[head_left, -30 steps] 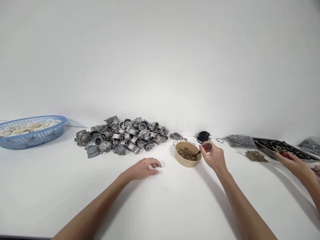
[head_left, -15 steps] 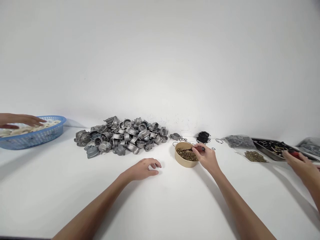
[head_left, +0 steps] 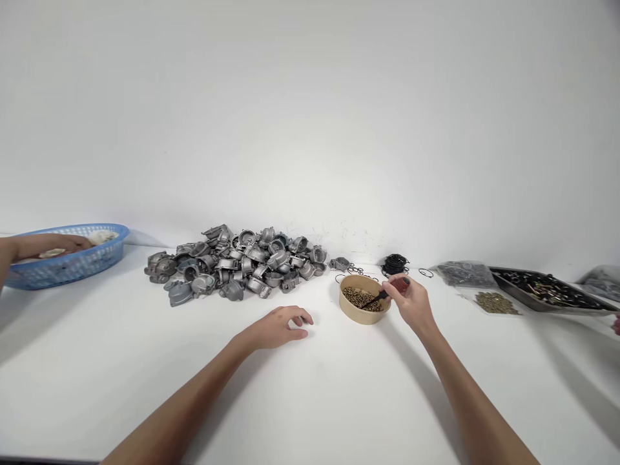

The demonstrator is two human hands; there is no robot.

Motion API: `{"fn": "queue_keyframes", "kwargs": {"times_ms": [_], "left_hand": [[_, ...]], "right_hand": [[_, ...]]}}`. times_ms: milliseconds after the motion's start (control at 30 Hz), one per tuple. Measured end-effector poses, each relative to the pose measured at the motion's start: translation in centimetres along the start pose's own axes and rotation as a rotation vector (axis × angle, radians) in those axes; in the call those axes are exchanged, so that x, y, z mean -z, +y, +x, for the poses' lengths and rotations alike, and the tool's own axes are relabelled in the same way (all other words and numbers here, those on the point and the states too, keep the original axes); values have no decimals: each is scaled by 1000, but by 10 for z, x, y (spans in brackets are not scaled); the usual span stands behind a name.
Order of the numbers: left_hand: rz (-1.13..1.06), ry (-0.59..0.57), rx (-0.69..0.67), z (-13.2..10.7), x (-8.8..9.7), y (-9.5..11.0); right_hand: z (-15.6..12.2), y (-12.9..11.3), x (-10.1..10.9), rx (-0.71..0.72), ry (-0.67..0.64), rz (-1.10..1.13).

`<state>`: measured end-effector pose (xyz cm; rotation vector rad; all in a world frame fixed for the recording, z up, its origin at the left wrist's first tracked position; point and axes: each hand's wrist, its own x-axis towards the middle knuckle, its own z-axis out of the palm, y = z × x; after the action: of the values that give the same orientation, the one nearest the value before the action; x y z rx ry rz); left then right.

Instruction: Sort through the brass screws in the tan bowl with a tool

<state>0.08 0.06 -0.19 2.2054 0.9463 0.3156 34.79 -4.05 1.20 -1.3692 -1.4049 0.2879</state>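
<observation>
Your right hand (head_left: 411,300) is closed around a small dark-handled tool with a reddish grip (head_left: 387,292), pinched between thumb and fingertips, and the tool's thin dark shaft slants down to the left into the round tan paper bowl (head_left: 364,314) just beside that hand. The tip sits among the small brass-coloured screws (head_left: 356,298) that fill the bowl. Your left hand (head_left: 279,327) holds nothing: it rests on the white tabletop (head_left: 339,400) with the fingers loosely curled and their tips touching the surface, a little to the left of the bowl and apart from it.

Behind your left hand, against the white wall, lies a heap of grey cast-metal housings (head_left: 232,263), with one stray grey casting (head_left: 340,263) just right of the heap. Behind the bowl lie loose thin black rubber rings (head_left: 357,270), and beside them a dark bundle of the same rings (head_left: 394,264).

Farther right you have a clear plastic bag of small grey parts (head_left: 464,273), a small flat pile of brass screws (head_left: 494,302) in front of it, and a dark metal tray (head_left: 520,289) holding mixed black and brass pieces.

At the far left, another person's hand (head_left: 46,245) reaches into an oval blue plastic basket (head_left: 82,266) of pale pieces. At the far right edge a fingertip of another person (head_left: 617,324) just shows.
</observation>
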Motion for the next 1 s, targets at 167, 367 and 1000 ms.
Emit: {"fn": "queue_keyframes", "kwargs": {"times_ms": [167,367,1000], "left_hand": [[4,-4,12,0,1,-1],[14,-7,30,0,1,1],[-1,-17,21,0,1,2]], "right_hand": [[2,3,7,28,119,-152],[1,9,-1,68,116,-196],[-2,2,-6,11,-95,97]]}}
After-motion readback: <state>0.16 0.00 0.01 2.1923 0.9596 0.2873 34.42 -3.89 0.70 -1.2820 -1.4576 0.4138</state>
